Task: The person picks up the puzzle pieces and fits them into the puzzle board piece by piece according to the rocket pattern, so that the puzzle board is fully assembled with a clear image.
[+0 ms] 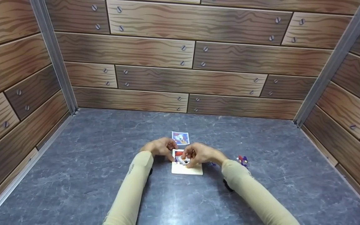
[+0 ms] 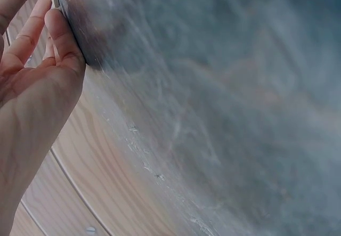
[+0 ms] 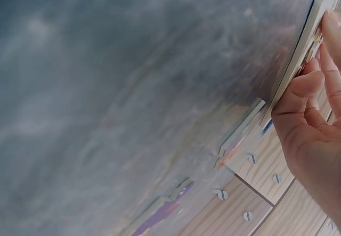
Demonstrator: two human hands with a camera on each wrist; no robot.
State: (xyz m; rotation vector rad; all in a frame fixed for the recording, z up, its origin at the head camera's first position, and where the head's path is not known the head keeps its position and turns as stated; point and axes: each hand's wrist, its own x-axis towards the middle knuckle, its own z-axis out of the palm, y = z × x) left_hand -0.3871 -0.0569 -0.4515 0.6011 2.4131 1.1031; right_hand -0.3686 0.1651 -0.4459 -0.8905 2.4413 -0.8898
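Note:
A cream puzzle board [image 1: 192,170] lies flat on the table, with a partly filled red, white and purple picture [image 1: 178,154] at its far left. My left hand [image 1: 161,147] holds the board's left side, with the thumb by the edge and a fingertip close to the far corner. Over the picture, my right hand [image 1: 200,153] has its thumb and fingers pinched on a small puzzle piece, mostly hidden by the fingers. The right wrist view shows the board [image 3: 298,60] edge-on, with the right hand [image 3: 309,108] low against it.
Behind the board lies a square picture card [image 1: 181,138]. A purple and red puzzle piece [image 1: 242,160] rests to the right, and a blue piece [image 1: 212,163] is partly covered by the right wrist. Wood-patterned walls [image 1: 155,78] enclose the grey table [image 1: 105,140].

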